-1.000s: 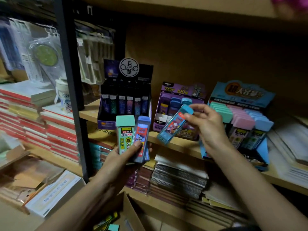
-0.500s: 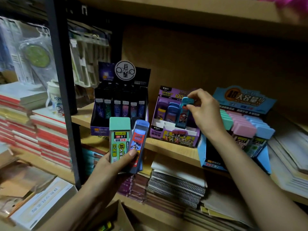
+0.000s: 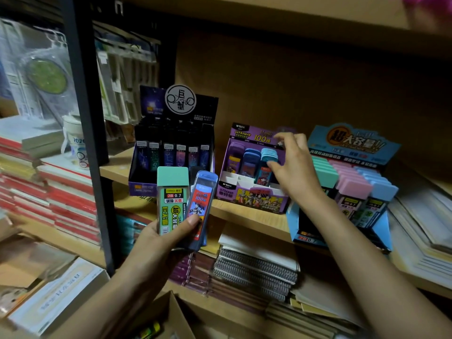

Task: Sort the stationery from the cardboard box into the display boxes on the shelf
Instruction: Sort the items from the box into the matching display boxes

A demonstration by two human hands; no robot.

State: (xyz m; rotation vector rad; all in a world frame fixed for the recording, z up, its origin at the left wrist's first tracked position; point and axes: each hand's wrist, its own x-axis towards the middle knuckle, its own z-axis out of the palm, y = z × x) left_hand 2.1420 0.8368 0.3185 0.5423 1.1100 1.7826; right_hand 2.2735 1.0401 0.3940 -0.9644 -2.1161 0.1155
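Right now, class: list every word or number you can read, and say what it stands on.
"2B 0.7": green case
"100": blue case
"ULTRAMAN", "100": purple box
"2B 0.7", "超大容量": blue box
"巨蟹": black box
All finer print is too blurred to read.

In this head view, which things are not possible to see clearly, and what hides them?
Head view:
cardboard box: cut off by the bottom edge; contents mostly unseen.
purple display box: right side hidden behind the right hand.
blue case: lower label covered by the left hand thumb.
black display box: print too small and dark.
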